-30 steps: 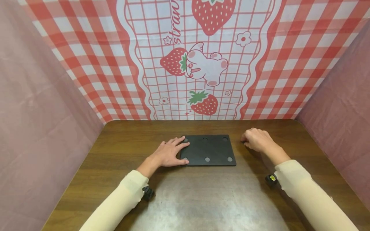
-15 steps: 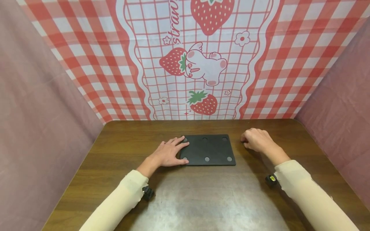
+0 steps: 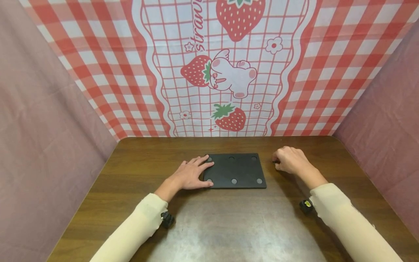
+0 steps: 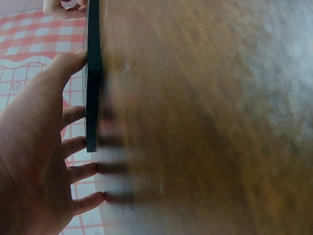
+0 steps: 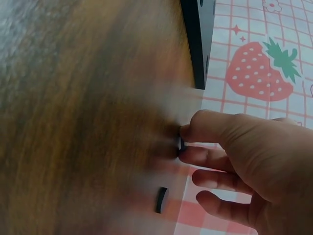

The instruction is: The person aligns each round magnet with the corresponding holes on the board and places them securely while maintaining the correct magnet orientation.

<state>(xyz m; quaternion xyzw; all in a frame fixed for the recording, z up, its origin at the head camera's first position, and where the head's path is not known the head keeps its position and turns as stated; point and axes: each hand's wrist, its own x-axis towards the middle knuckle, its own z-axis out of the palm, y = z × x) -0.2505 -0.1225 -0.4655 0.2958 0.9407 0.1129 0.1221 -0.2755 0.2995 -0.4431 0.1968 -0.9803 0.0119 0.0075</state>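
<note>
A flat black rectangular board [image 3: 235, 169] with several round spots along its two long edges lies on the table. My left hand [image 3: 189, 174] rests at its left end with fingers spread, thumb and some fingertips touching the board. To the right of the board and apart from it, my right hand [image 3: 290, 160] is low at the table. Between thumb and index finger it pinches a small thin black piece [image 5: 182, 145], mostly hidden by the fingertips. Beyond the curled fingers, a second small black piece [image 5: 162, 199] lies on the table in the right wrist view.
The brown wooden table [image 3: 229, 225] reaches back to a red-and-white checked cloth [image 3: 229, 72] with strawberries on it. Pink cloth hangs on the left [image 3: 55, 109] and right [image 3: 383, 109]. A small black camera is strapped at each wrist.
</note>
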